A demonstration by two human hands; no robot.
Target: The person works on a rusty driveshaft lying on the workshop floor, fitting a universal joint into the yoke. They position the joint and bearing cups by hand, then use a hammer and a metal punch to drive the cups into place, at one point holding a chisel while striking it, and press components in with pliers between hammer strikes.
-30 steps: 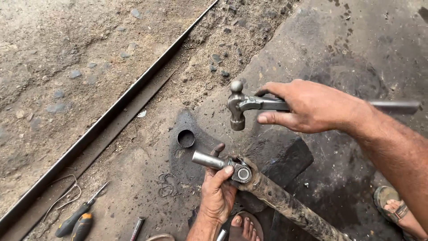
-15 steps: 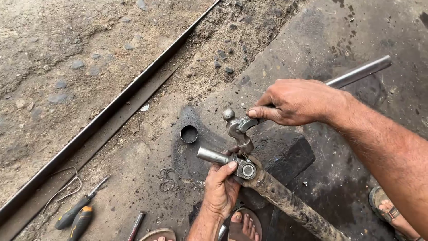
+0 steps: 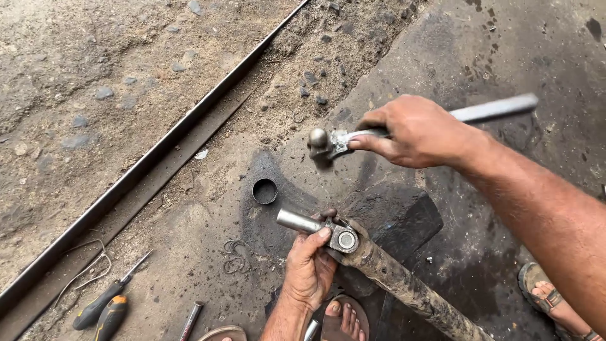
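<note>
Gripping a steel ball-peen hammer (image 3: pixel 328 144), the right hand (image 3: pixel 416 131) hovers while the left hand (image 3: pixel 310 268) clasps a rusty shaft's yoke (image 3: pixel 344 239).

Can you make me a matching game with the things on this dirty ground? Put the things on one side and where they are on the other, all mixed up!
Things:
1. Metal ball-peen hammer
2. Short black round cup
3. Orange-and-black handled pliers
4. Rusty mud-caked shaft

Places:
A. lying bottom left, by the long steel rail
B. raised in the right hand
C. steadied at its end by the left hand
D. alone on the dark oily patch

Pairs: 1-B, 2-D, 3-A, 4-C
</note>
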